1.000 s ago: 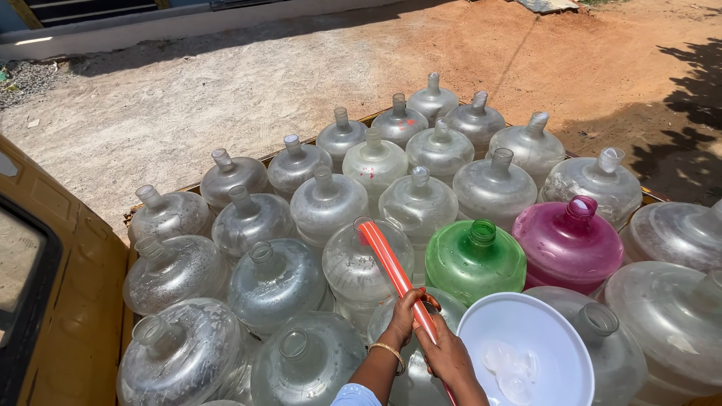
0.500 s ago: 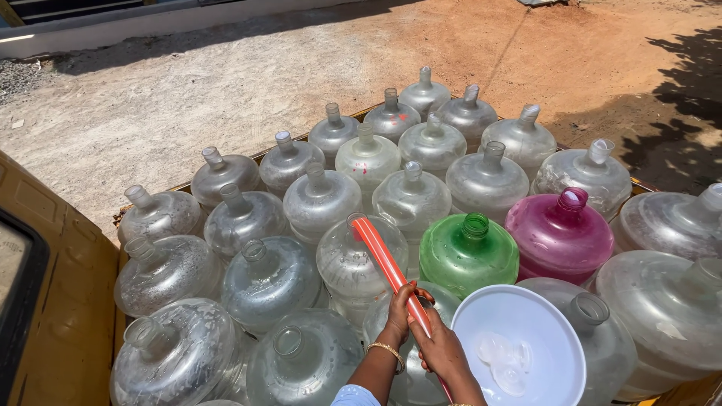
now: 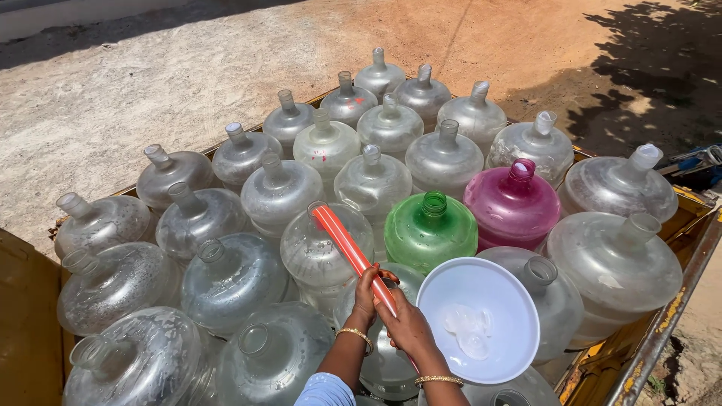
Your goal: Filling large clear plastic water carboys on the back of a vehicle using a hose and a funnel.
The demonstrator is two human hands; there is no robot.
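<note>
Both your left hand (image 3: pixel 366 297) and right hand (image 3: pixel 408 328) are clamped on the orange-red plastic tube (image 3: pixel 350 248); judged step: feeding it into a clear plastic jug (image 3: pixel 325 252), so next keep it aligned with the neck.

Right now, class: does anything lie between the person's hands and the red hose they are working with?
Nothing visible does. Both hands already close on the red hose: the left hand wraps it from the left and the right hand from below. The white bowl sits just to the right, beside the hands, not between them and the hose.
</note>
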